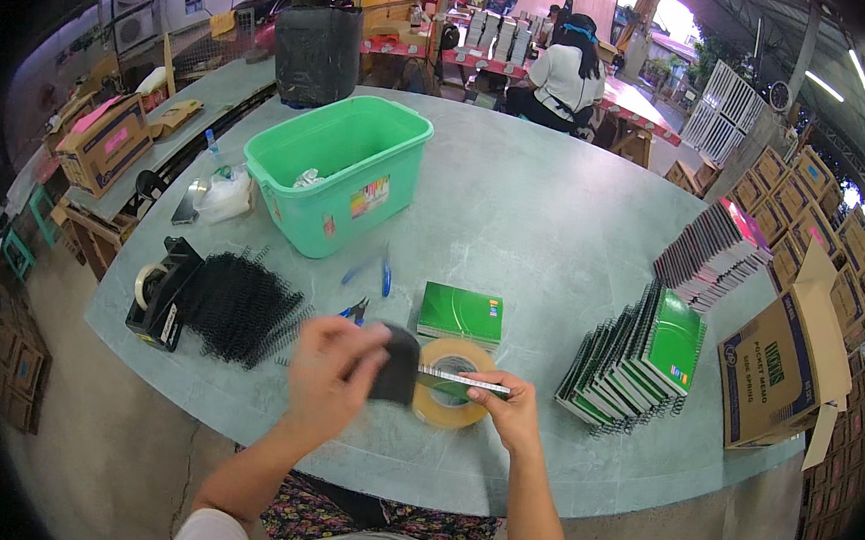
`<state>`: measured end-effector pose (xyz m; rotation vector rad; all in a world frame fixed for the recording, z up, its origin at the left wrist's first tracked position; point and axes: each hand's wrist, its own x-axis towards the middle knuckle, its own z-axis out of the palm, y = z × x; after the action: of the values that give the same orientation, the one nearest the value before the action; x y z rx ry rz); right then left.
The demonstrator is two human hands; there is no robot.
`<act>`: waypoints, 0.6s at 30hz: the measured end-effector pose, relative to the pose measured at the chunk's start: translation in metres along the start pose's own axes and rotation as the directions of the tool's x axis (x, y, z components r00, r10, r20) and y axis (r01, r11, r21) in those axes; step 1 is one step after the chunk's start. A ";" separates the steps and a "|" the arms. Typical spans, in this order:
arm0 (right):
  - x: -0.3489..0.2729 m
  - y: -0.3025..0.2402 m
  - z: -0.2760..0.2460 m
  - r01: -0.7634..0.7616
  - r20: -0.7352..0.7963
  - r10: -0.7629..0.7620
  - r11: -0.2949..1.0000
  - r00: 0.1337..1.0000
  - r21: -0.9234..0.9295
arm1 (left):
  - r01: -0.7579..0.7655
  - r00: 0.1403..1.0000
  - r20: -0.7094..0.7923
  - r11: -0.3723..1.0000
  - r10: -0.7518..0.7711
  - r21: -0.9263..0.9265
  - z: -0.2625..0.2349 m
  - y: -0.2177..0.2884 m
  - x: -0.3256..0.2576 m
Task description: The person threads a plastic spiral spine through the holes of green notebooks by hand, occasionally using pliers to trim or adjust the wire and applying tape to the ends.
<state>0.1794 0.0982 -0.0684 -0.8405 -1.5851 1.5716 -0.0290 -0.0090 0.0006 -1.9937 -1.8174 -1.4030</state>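
My right hand (505, 411) pinches the end of a thin pocket notebook (465, 380), seen edge-on with some green showing. Blurred by motion, my left hand (330, 368) is beside a dark, smeared object (398, 365) at the notebook's other end; whether its fingers grip this is unclear. Beneath the notebook lies a large roll of clear brownish tape (443, 412). Just beyond sits a small stack of green notebooks (460, 314). Blue-handled cutters (354, 312) lie by my left hand, and blue pliers (385, 275) farther off.
Left are a heap of black spiral coils (239, 312) and a tape dispenser (163, 296). A green bin (341, 218) stands beyond. Right are spiral-bound green notebooks (637, 360), a pink-topped notebook stack (712, 254) and an open carton (782, 360). A person (563, 79) sits far back.
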 end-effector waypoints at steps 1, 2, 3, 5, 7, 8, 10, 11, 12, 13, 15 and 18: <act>0.000 0.001 0.000 0.012 0.009 -0.012 1.000 1.000 -0.019 | -0.008 1.000 -0.030 1.000 0.008 0.018 0.003 -0.003 0.003; 0.001 0.000 0.002 0.002 -0.003 -0.002 1.000 1.000 0.007 | -0.011 0.998 -0.067 0.999 0.013 0.034 0.008 -0.007 0.004; 0.001 -0.004 0.006 -0.005 -0.002 0.005 0.999 1.000 0.036 | -0.063 0.959 0.278 0.998 0.055 0.020 0.018 -0.015 -0.009; 0.002 -0.009 0.008 -0.024 0.001 0.024 0.999 1.000 0.031 | -0.119 0.928 0.344 0.989 0.142 -0.086 0.020 -0.013 -0.020; -0.005 -0.006 0.007 -0.078 -0.018 0.078 0.997 0.997 -0.014 | -0.037 0.994 0.097 0.994 0.046 -0.098 0.011 0.002 -0.010; -0.006 -0.004 0.006 -0.069 -0.018 0.069 0.998 0.997 0.005 | 0.023 0.993 -0.116 0.995 -0.034 -0.097 0.007 0.007 0.006; -0.006 0.002 0.006 -0.050 -0.019 0.051 0.998 0.999 0.042 | 0.041 0.992 -0.114 0.993 -0.054 -0.111 0.013 0.005 0.012; -0.005 0.001 0.008 -0.051 -0.015 0.052 0.998 0.999 0.042 | 0.006 0.997 0.081 0.994 0.003 -0.106 0.019 0.000 0.006; -0.005 0.001 0.009 -0.049 -0.025 0.050 0.998 0.998 0.038 | -0.038 0.959 0.275 0.992 0.070 -0.119 0.027 -0.006 0.001; -0.004 0.000 0.008 -0.047 -0.034 0.048 0.998 0.998 0.034 | -0.112 0.902 0.402 0.983 0.161 -0.143 0.029 -0.011 -0.006; -0.007 -0.004 0.009 -0.022 -0.026 0.022 1.000 0.999 -0.006 | -0.039 0.985 0.162 0.992 0.058 -0.122 0.019 0.004 0.008; -0.011 0.002 0.011 -0.041 -0.028 0.040 0.999 0.999 -0.022 | 0.005 1.000 -0.027 0.989 -0.009 -0.149 0.019 0.013 0.018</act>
<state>0.1759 0.0833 -0.0704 -0.9077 -1.5780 1.5672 -0.0105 0.0122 0.0083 -2.0261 -1.7576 -1.6039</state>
